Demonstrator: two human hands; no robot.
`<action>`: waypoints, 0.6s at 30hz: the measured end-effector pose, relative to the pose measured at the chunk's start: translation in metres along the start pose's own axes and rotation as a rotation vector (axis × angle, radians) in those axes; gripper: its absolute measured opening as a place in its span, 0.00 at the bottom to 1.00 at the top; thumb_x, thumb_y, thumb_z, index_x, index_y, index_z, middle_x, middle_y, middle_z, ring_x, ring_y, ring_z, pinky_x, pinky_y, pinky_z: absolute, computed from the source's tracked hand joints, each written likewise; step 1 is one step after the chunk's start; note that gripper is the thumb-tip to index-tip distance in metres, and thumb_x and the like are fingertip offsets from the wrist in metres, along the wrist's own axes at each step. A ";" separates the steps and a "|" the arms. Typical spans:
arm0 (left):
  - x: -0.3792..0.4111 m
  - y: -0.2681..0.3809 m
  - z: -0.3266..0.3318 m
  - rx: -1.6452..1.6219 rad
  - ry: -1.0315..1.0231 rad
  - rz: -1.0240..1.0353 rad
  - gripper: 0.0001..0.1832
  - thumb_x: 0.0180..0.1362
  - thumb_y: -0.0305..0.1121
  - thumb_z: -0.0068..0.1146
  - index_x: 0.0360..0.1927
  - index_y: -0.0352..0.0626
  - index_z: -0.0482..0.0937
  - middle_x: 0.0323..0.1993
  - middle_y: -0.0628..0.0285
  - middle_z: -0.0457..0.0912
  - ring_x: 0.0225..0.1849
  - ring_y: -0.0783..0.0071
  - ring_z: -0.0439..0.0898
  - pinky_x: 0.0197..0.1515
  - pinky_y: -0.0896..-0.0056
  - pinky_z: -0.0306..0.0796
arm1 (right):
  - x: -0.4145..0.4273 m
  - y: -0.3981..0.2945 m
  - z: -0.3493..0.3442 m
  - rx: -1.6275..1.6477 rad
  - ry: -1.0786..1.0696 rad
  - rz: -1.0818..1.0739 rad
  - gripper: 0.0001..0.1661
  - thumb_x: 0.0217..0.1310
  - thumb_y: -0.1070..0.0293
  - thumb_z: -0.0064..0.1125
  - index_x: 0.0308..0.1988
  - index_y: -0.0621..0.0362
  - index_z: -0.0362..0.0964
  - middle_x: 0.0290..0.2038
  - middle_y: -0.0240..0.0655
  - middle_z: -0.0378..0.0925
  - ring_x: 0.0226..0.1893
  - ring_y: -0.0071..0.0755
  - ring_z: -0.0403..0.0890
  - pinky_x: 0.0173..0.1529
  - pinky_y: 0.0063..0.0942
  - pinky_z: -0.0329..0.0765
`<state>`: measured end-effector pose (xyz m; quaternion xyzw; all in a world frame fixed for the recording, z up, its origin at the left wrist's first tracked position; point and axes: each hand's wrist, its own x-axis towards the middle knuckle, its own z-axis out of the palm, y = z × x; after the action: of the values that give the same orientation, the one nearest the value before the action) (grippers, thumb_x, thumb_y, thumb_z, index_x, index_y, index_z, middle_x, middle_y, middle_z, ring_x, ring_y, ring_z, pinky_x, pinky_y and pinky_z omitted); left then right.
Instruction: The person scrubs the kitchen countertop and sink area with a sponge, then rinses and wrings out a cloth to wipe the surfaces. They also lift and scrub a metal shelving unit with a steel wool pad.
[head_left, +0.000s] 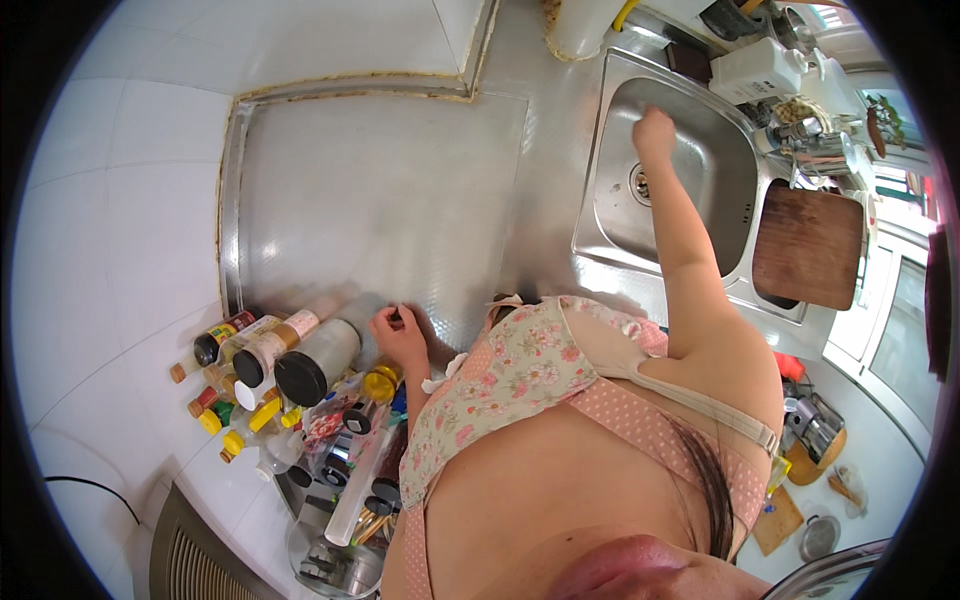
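My right arm reaches over the stainless steel sink (705, 142). At its end my right hand (654, 137) is curled above the basin, just beyond the drain (641, 184). Its fingers are blurred, and whatever may lie inside them is hidden. Over the near edge of the metal countertop (375, 195), my left hand (401, 336) has its fingers bent, thumb and fingertips close together. A small dark spot shows between those fingertips; I cannot tell if it is an object. Closest to the left hand is a large jar with a black lid (319, 360).
Bottles and jars (247, 337) crowd the left end by the tiled wall (150, 217). Right of the basin, a wooden cutting board (810, 247) covers part of a smaller sink bowl. A white plastic jug (757, 71) stands behind the sink. A white pipe (581, 30) rises at the back.
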<state>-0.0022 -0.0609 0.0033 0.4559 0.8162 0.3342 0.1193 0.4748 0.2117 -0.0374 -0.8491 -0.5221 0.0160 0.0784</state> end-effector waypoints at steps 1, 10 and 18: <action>0.000 0.000 0.000 0.007 0.006 -0.004 0.08 0.53 0.30 0.58 0.32 0.38 0.72 0.35 0.57 0.71 0.26 0.68 0.73 0.30 0.71 0.69 | 0.007 0.002 -0.002 0.086 0.114 -0.051 0.16 0.53 0.70 0.49 0.43 0.56 0.76 0.41 0.44 0.79 0.40 0.50 0.79 0.45 0.43 0.75; 0.000 0.004 -0.001 0.059 0.014 -0.008 0.09 0.53 0.30 0.57 0.33 0.37 0.72 0.36 0.57 0.71 0.28 0.67 0.73 0.31 0.70 0.69 | 0.087 -0.079 0.021 0.463 0.314 -0.213 0.21 0.55 0.69 0.47 0.51 0.55 0.72 0.57 0.44 0.68 0.56 0.47 0.70 0.60 0.36 0.68; -0.002 0.002 0.002 0.083 0.001 -0.088 0.10 0.55 0.33 0.56 0.33 0.36 0.71 0.36 0.55 0.70 0.29 0.66 0.73 0.31 0.69 0.70 | 0.024 -0.091 0.012 0.412 0.233 -0.219 0.22 0.55 0.73 0.45 0.51 0.54 0.73 0.54 0.44 0.71 0.54 0.49 0.73 0.56 0.38 0.71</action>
<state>0.0012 -0.0610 0.0034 0.4239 0.8488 0.2947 0.1143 0.4043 0.2746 -0.0340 -0.7498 -0.5842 0.0157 0.3104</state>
